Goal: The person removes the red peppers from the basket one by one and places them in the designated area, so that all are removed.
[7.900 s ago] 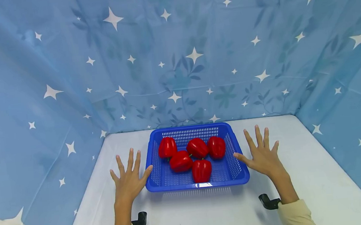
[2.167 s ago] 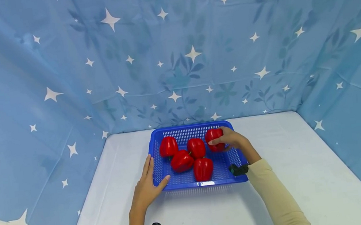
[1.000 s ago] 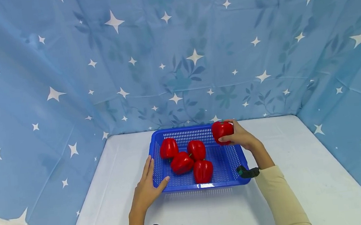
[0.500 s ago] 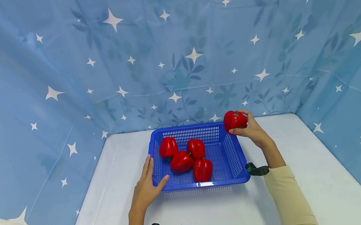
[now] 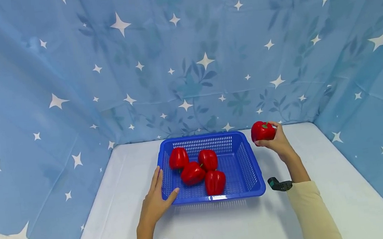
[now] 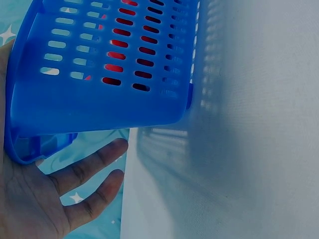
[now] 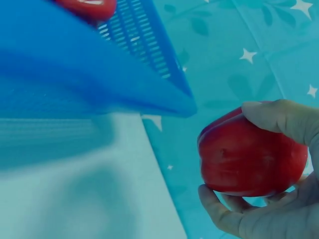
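Observation:
My right hand (image 5: 280, 143) grips a red bell pepper (image 5: 261, 131), its green stem showing, past the basket's right back corner. In the right wrist view, the thumb lies over the bell pepper (image 7: 249, 157) and curled fingers hold it from below, apart from the basket. My left hand (image 5: 154, 204) rests on the left rim of the blue basket (image 5: 217, 197), fingers straight. The left wrist view has that hand (image 6: 30, 199) against the rim with two fingers spread beneath. Several more red bell peppers (image 5: 193, 173) lie in the basket's left and middle part.
A white table (image 5: 210, 230) bears the basket. Blue curtain (image 5: 185, 58) with white stars rises close behind the table and along both sides. Each wrist wears a black camera (image 5: 279, 184).
The right hand has taken one bell pepper from the basket's right back part, lifted it over the rim and carried it right. Earlier, the left hand came onto the left rim and stayed.

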The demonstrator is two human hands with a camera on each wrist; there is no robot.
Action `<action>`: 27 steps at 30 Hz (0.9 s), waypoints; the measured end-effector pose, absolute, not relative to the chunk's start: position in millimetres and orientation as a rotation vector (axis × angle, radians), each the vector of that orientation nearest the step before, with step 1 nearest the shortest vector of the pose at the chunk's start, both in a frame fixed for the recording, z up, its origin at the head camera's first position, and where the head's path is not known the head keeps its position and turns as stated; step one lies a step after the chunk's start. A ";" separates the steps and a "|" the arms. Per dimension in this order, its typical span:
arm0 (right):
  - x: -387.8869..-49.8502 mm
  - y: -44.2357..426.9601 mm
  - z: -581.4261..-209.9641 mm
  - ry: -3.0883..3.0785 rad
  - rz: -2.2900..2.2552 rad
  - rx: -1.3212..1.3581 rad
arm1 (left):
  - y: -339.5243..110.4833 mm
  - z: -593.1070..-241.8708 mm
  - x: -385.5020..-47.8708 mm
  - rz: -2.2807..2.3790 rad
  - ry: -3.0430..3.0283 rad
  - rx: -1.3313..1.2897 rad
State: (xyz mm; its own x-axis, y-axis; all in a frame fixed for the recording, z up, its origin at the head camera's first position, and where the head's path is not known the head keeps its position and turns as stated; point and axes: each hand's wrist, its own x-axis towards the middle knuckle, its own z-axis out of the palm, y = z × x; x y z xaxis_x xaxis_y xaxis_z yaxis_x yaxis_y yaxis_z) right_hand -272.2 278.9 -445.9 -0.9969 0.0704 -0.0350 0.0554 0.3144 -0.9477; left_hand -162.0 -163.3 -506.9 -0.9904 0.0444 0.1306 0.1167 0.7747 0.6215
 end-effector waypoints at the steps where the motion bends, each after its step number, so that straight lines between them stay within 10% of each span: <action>1: -271.8 279.4 -447.9 -2.537 1.822 -0.134 | -163.3 -507.1 -161.7 -1.012 -2.856 -0.127; 27: -276.1 297.6 -497.3 -2.573 1.732 -0.321 | -163.6 -509.2 -161.8 -0.986 -2.871 -0.100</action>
State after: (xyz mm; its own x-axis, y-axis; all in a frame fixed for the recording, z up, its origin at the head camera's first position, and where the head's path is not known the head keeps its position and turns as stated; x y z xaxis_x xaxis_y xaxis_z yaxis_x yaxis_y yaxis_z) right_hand -276.1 297.6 -497.3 -0.9785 0.1828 -0.0954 0.1571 0.3618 -0.9189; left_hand -161.8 -163.6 -509.2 -0.9924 0.0285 0.1198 0.0961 0.7877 0.6085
